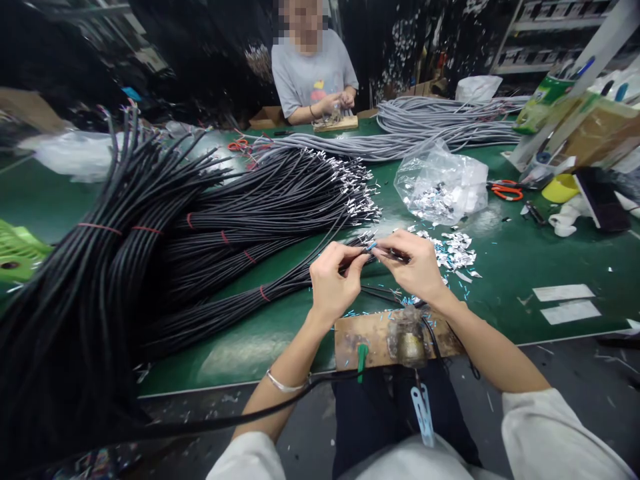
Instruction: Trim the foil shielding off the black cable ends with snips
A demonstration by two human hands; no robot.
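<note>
In the middle of the head view, my left hand (pixel 336 275) is closed in a pinch on the end of a black cable, mostly hidden by the fingers. A small blue wire end (pixel 371 247) shows between the fingertips of both hands. My right hand (pixel 414 264) pinches at that blue end from the right; something dark, too hidden to name, lies under its fingers. Just below both hands, a wooden board (pixel 363 333) carries a small clear-and-metal device (pixel 411 337) and a green clip (pixel 362 360). Bundled black cables (pixel 215 313) spread out at my left.
White and blue scraps (pixel 457 252) lie right of my hands, below a clear plastic bag (pixel 440 190). Orange-handled scissors (pixel 507 190) and a phone (pixel 603 200) sit farther right. Grey cables (pixel 440 123) lie at the back. A co-worker (pixel 317 73) sits across the table.
</note>
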